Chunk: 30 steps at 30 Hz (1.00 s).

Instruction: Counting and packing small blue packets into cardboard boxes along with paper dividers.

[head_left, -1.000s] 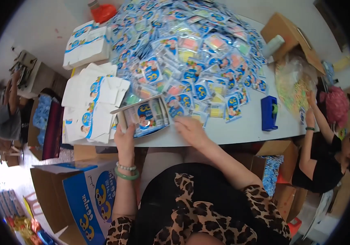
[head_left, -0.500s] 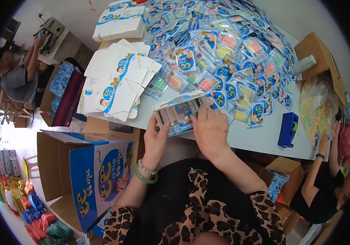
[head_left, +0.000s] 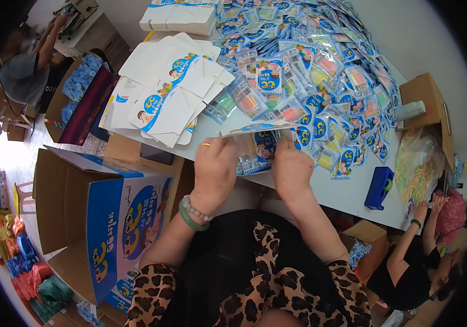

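Packets (head_left: 256, 147), a small stack of clear sachets with blue printed headers, sit in our two hands at the near edge of the white table (head_left: 348, 191). From the head camera we see our left hand (head_left: 214, 171) closed around the stack's left end, a ring on one finger and a green bangle (head_left: 191, 218) with a bead bracelet at the wrist. Our right hand (head_left: 290, 169) is closed on the right end, fingers curled over the top edge. Just beyond the stack lies a big heap (head_left: 309, 71) of the same sachets, spread across the far half of the table. To the left of it lie flat box blanks (head_left: 168, 92), white with blue print, fanned over one another. A blue tape dispenser (head_left: 379, 188) stands near the table's right edge, well apart from our hands. Below the table on our left stands an open carton (head_left: 102, 218). At lower right another person (head_left: 424, 256) sits beside the table.
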Available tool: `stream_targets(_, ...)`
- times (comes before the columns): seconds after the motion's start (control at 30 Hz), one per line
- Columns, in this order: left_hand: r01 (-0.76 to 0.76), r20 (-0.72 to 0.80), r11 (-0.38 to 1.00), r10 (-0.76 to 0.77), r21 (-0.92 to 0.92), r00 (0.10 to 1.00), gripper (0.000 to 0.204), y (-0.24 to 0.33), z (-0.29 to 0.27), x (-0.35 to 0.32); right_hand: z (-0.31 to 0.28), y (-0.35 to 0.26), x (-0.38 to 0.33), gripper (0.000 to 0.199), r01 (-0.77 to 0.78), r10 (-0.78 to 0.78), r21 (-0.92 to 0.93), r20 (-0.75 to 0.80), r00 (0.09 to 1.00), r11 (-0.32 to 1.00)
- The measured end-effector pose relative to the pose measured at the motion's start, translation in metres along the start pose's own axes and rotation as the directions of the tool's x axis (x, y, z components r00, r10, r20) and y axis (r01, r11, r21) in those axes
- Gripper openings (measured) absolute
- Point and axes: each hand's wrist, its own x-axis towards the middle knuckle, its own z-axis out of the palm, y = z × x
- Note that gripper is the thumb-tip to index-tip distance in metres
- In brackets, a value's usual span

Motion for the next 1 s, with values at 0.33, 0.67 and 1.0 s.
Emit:
stream_targets(0.33, 0.460, 0.092, 0.831, -0.456, -0.311, 0.885, 0.011, -0.007, 0.004, -0.014, -0.013, -0.020, -0.012, 0.012, 0.229, -0.209, 0.106, -0.171, 0.963, 0.968)
stream_targets(0.67, 0.480, 0.216, 0.831, -0.432, -0.281, 0.876, 0.016, -0.011, 0.006, -0.012, -0.006, -0.039, -0.013, 0.062, 0.197, -0.155, 0.303, -0.158, 0.975, 0.932)
stream_targets(1.0, 0.508, 0.206, 0.844, -0.473, -0.174, 0.856, 0.026, 0.000, -0.012, -0.019, 0.000, 0.004, 0.009, 0.054, 0.127, -0.121, 0.461, -0.042, 0.992, 0.878)
